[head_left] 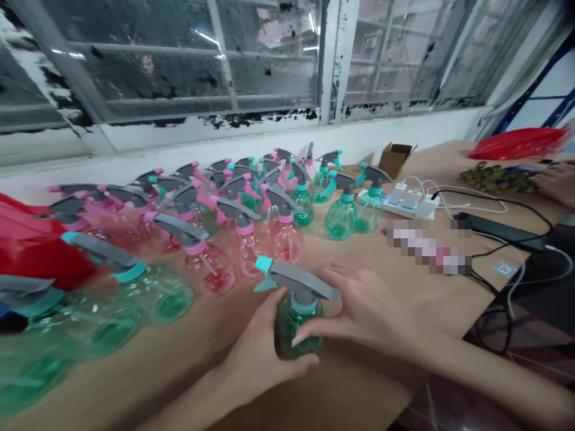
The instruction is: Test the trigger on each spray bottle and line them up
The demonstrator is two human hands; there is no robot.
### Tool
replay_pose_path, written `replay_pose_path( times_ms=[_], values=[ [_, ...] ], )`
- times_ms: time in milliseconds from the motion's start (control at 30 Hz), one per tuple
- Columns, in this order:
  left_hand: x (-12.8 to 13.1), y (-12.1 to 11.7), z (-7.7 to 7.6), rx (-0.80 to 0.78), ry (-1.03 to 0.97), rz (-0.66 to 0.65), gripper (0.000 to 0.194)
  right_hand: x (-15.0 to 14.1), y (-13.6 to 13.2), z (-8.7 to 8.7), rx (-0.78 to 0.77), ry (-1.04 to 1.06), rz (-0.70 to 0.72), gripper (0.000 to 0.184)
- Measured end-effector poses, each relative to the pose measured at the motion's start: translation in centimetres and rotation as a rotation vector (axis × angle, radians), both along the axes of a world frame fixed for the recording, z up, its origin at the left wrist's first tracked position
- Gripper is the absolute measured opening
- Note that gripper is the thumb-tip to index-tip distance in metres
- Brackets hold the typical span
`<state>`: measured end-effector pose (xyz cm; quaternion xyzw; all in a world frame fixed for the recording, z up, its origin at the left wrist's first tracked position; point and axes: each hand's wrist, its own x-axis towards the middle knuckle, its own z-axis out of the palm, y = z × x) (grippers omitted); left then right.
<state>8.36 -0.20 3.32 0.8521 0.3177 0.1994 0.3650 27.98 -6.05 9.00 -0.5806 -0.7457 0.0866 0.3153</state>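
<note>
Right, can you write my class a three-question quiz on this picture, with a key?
1. True or false: the left hand and the right hand both touch the same green spray bottle.
2. What colour is that bottle's nozzle?
A) pink
B) turquoise
C) red
3. Fill in the blank: in the picture, the white power strip lies farther to the ____ than the held bottle.

Key: 1. true; 2. B; 3. right
</note>
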Motion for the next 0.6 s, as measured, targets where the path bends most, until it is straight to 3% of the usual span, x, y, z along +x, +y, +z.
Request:
replay_pose_path(
  times_ms=[133,200,400,600],
  values=[
    [-3.0,-0.5,0.7,-0.002,-0.024,-0.078,0.075,-2.2,2.2,0.6,-0.112,0.355,0.387,0.073],
    [-4.4,-0.9,0.9,0.032,-0.003,-0.108,0.074,-4.3,2.8,0.5,-0.126,0.496,0.495,0.065],
    [-7.6,-1.8,0.9,0.054,0.052,-0.026,0.08,-9.9,2.4,0.7,-0.024,0.625,0.515,0.019],
    [-9.0,-1.0,-0.7,0.166,0.109,0.016,0.085,-10.3,3.9,0.1,0.046,0.609,0.579,0.028]
  ],
)
